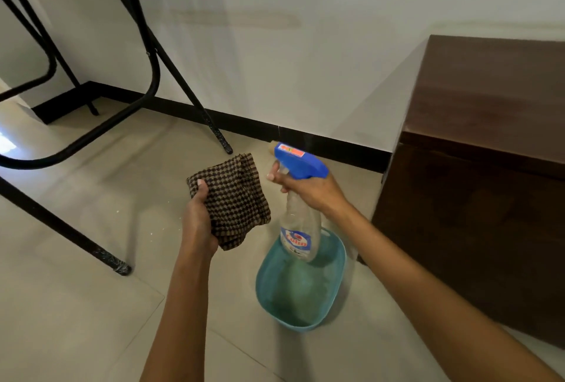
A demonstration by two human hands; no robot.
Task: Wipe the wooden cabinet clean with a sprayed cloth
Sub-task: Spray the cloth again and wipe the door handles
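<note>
Left hand (198, 222) grips the cloth (234, 201); right hand (308, 189) clasps the bottle (301, 228) (seemingly near-empty): aim nozzle squarely at cloth.

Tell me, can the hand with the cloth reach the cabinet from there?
Probably not straight away. The left hand holds the cloth off to the left, and the right hand with the spray bottle sits between it and the cabinet.

It looked like a room in a home: pale tiled floor (76, 305), white wall (305, 45) with a black skirting board (336, 144), a dark wooden cabinet (483, 167), black metal folding-furniture legs (146, 54), and a teal plastic basin (301, 290) on the floor.
</note>
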